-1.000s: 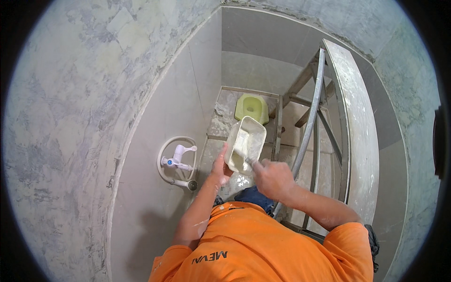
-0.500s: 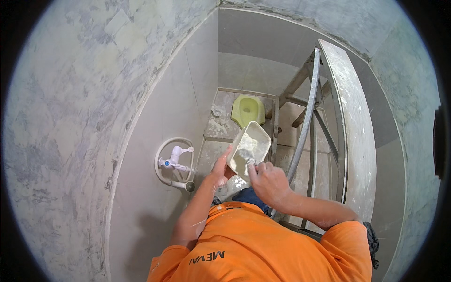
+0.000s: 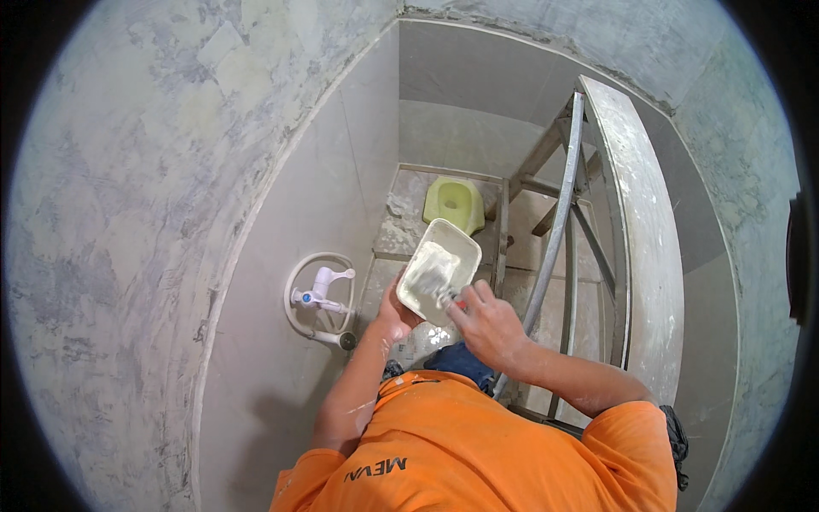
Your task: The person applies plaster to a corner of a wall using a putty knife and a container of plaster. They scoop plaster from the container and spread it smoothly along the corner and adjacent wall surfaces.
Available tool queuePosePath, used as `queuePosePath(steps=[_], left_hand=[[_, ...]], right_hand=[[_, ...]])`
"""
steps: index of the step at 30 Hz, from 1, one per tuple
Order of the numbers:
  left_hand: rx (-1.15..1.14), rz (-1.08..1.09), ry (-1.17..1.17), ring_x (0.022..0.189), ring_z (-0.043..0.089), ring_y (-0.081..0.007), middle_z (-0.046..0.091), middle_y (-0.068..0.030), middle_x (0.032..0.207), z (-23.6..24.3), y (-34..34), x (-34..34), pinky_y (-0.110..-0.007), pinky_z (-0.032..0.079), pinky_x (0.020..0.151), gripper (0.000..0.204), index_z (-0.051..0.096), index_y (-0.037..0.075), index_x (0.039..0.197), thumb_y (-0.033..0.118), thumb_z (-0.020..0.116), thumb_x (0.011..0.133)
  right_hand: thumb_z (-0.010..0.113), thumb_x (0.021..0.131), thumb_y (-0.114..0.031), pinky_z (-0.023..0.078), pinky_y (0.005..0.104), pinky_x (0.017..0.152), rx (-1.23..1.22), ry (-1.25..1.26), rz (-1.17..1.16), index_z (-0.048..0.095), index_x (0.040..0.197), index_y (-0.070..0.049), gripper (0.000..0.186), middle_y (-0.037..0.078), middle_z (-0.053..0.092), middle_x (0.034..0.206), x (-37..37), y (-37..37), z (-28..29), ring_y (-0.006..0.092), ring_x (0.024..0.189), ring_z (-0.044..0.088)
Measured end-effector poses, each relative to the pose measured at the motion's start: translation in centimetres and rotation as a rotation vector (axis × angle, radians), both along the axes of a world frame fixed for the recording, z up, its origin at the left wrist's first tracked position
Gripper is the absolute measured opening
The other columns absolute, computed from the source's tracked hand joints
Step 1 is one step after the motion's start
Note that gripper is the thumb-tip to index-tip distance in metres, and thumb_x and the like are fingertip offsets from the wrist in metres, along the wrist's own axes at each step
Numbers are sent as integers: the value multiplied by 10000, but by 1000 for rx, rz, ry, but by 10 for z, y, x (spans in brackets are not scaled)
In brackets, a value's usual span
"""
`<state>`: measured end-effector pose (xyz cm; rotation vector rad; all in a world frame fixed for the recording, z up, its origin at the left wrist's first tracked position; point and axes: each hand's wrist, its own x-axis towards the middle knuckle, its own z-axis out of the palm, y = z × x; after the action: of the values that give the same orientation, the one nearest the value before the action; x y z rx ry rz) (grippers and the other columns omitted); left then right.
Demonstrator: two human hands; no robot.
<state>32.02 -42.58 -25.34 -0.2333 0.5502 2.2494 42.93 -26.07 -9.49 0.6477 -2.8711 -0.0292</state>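
My left hand (image 3: 395, 314) grips a white rectangular tub (image 3: 462, 247) by its left side, fingers wrapped under it. The tub tilts, its open top toward me, and wet white putty (image 3: 438, 257) coats the inside. In my right hand (image 3: 493, 331) is a putty knife (image 3: 432, 282), held near the tub's lower right corner. The grey blade lies inside the tub against the putty, slightly blurred. A bit of red shows at its handle; my fingers hide the rest. White smears mark both arms.
A wooden-topped metal trestle (image 3: 636, 213) stands close on my right. Beyond the tub, a yellow-green squat toilet (image 3: 454, 200) sits in the raised floor. A white tap (image 3: 320, 290) with a looped hose juts from the left tiled wall. Patchy plaster (image 3: 128, 213) covers the wall above.
The tub has shifted slightly left and tilted differently. The putty knife's blade has moved left and up inside it, and my right hand has shifted slightly down.
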Motion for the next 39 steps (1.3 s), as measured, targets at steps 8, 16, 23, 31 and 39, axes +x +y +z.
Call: queuePosePath(steps=[8, 16, 23, 31, 39], left_hand=[[128, 126, -23, 1198, 618, -250, 637, -64, 1319, -3, -12, -11, -454, 479, 1042, 521, 582, 130, 1351, 513, 449, 1023], [28, 170, 20, 1201, 612, -255, 635, -85, 1317, -1, -14, -16, -428, 463, 1056, 577, 549, 86, 1381, 520, 496, 1005], [50, 121, 26, 1170, 626, -254, 644, -93, 1278, -3, -10, -18, -437, 478, 1043, 593, 538, 93, 1394, 538, 483, 1006], [11, 5, 92, 1129, 645, -215, 657, -87, 1245, -1, 6, -9, -381, 507, 999, 562, 547, 62, 1362, 508, 469, 1029], [36, -15, 23, 1152, 640, -221, 653, -80, 1274, 5, 4, -9, -390, 499, 1018, 582, 537, 74, 1380, 528, 475, 1020]], right_hand=[[614, 842, -126, 546, 383, 638, -17, 43, -35, 645, 1183, -112, 343, 113, 595, 937, -28, 23, 30, 286, 918, 609], [643, 861, -149, 534, 414, 612, -59, -92, 22, 648, 1118, -95, 263, 114, 594, 866, -12, 10, -9, 291, 842, 625], [704, 848, -187, 513, 447, 609, -184, 38, -147, 667, 1181, -92, 347, 126, 602, 796, -25, 11, 21, 315, 718, 630], [665, 865, -170, 513, 473, 602, -71, -18, -192, 642, 1181, -74, 331, 132, 605, 786, -22, 17, -5, 333, 710, 640], [669, 865, -196, 517, 468, 583, -147, 16, -207, 663, 1115, -73, 279, 136, 625, 745, -37, 32, 40, 356, 667, 645]])
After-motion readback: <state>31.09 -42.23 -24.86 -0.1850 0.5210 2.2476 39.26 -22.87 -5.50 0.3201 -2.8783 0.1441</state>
